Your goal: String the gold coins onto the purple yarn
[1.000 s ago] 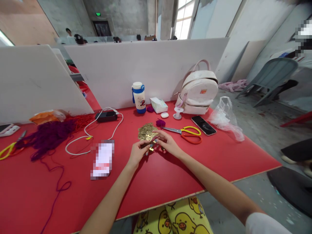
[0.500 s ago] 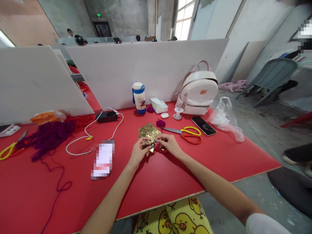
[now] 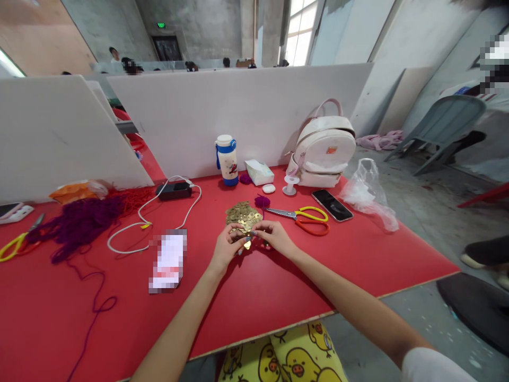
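My left hand (image 3: pixel 229 245) pinches a small gold coin (image 3: pixel 247 245) between thumb and fingers, just in front of a heap of gold coins (image 3: pixel 240 214). Close against it, my right hand (image 3: pixel 274 236) is closed at the fingertips, with purple yarn at its fingers. That yarn seems to run from a small purple ball of yarn (image 3: pixel 262 201) behind the hand. Scissors (image 3: pixel 296 215) with one yellow and one red handle lie to the right of the heap. Exactly how yarn and coin meet between the fingertips is too small to tell.
On the red table (image 3: pixel 246 313) are a bottle (image 3: pixel 227 162), a tissue pack (image 3: pixel 259 172), a white spool (image 3: pixel 290 184), a black phone (image 3: pixel 332 205), a white backpack (image 3: pixel 324 148) and a plastic bag (image 3: pixel 369 196). Leftward lie a white cable (image 3: pixel 125 250), purple yarn (image 3: pixel 87 217) and other scissors (image 3: pixel 16 244).
My right fingertips have shifted slightly against the left ones, and the yarn stretch below them shows less. The rest of the table stays as it was.
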Demonstrator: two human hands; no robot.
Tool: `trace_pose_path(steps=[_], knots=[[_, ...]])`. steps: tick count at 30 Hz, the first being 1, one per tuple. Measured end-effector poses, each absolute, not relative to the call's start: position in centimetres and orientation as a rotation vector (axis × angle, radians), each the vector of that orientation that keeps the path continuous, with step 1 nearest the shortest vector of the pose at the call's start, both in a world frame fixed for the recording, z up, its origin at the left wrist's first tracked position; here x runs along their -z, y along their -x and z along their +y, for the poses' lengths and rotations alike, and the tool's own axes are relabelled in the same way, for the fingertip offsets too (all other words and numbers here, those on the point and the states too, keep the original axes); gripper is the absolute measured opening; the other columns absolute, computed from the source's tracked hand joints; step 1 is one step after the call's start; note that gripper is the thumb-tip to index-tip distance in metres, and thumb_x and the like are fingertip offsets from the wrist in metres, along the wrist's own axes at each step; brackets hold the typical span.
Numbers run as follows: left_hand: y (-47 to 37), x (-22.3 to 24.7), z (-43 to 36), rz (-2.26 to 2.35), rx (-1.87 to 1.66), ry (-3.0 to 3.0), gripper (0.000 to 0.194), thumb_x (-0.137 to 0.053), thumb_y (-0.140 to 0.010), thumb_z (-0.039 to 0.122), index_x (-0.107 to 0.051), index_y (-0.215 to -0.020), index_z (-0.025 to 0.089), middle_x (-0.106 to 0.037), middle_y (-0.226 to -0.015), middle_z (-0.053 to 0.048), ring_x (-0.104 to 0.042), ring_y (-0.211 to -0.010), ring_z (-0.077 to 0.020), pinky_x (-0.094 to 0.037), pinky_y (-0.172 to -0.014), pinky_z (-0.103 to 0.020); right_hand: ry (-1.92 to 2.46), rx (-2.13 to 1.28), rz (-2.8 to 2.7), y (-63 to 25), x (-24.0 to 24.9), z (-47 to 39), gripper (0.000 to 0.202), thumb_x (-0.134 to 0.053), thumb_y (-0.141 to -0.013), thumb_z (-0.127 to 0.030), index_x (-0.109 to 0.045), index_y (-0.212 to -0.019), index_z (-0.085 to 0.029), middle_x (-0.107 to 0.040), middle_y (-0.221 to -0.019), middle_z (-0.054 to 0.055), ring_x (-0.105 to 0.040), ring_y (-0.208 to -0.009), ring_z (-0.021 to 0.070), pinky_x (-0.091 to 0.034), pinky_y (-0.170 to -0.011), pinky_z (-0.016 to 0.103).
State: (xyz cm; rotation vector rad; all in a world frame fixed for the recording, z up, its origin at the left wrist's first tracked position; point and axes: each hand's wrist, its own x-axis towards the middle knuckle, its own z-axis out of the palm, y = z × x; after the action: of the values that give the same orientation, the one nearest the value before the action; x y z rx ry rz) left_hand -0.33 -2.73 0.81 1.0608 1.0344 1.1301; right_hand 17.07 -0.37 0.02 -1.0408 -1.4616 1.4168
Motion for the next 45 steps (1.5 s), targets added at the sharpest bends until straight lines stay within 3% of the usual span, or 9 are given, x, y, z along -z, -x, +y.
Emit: trace_pose_path(steps=[23,27,34,38,42,45], knots=[[0.18,-1.16,-2.90,1.051,-1.104,-1.071,0.050,-0.084,-0.059,0.036,-0.051,-0.092,0.018,-0.062,-0.063,0.006,-0.042,-0.036,-0.0033,-0.031,-0.037,-0.016,1.073,-1.460,-1.436,-16.96,-0.22,-0.85,0.029,-0.071,-0.073,-0.041,-0.069,-0.086,-0.015,-0.064,-0.067,0.000,-0.054,-0.045,0.0083,-0.042,-0.037,0.017],[0.14,-1.22,-2.93,1.061,-1.123,-1.071,0.049,-0.083,-0.058,0.036,-0.051,-0.091,0.018,-0.061,-0.062,0.006,-0.042,-0.036,-0.0035,-0.031,-0.037,-0.016,1.040,-1.447,-1.449,-17.06,-0.16,-0.81,0.027,-0.069,-0.075,-0.041,-0.071,-0.087,-0.016,-0.067,-0.076,0.003,-0.057,-0.052,0.0103,-0.041,-0.037,0.017],[0.16,-1.13,-2.91,1.144,-1.213,-1.051,0.044,-0.081,-0.058,0.033,-0.051,-0.086,0.019,-0.062,-0.062,0.005,-0.044,-0.037,-0.0043,-0.032,-0.039,-0.016,0.900,-1.362,-1.496,-17.07,0.18,-0.60,0.024,-0.067,-0.079,-0.039,-0.075,-0.087,-0.018,-0.072,-0.099,0.008,-0.066,-0.085,0.0201,-0.054,-0.066,0.028],[0.20,-1.14,-3.00,1.190,-1.238,-1.086,0.038,-0.078,-0.060,0.028,-0.051,-0.086,0.019,-0.062,-0.062,0.005,-0.049,-0.042,-0.0063,-0.035,-0.041,-0.016,0.836,-1.343,-1.511,-16.89,0.19,-0.76,0.024,-0.066,-0.080,-0.038,-0.076,-0.093,-0.020,-0.071,-0.105,0.010,-0.065,-0.099,0.0229,-0.053,-0.084,0.036],[0.07,-1.17,-3.07,1.195,-1.236,-1.101,0.037,-0.077,-0.060,0.026,-0.051,-0.086,0.019,-0.062,-0.062,0.006,-0.051,-0.043,-0.0068,-0.036,-0.042,-0.017,0.833,-1.316,-1.542,-16.82,0.09,-0.95,0.021,-0.068,-0.079,-0.033,-0.076,-0.093,-0.020,-0.070,-0.106,0.010,-0.064,-0.104,0.0232,-0.050,-0.090,0.038],[0.01,-1.18,-3.04,1.185,-1.235,-1.090,0.039,-0.078,-0.059,0.028,-0.050,-0.085,0.019,-0.062,-0.061,0.006,-0.048,-0.039,-0.0060,-0.035,-0.041,-0.017,0.860,-1.281,-1.532,-16.84,0.12,-0.92,0.017,-0.069,-0.077,-0.030,-0.075,-0.089,-0.020,-0.070,-0.102,0.009,-0.065,-0.100,0.0223,-0.051,-0.086,0.035]])
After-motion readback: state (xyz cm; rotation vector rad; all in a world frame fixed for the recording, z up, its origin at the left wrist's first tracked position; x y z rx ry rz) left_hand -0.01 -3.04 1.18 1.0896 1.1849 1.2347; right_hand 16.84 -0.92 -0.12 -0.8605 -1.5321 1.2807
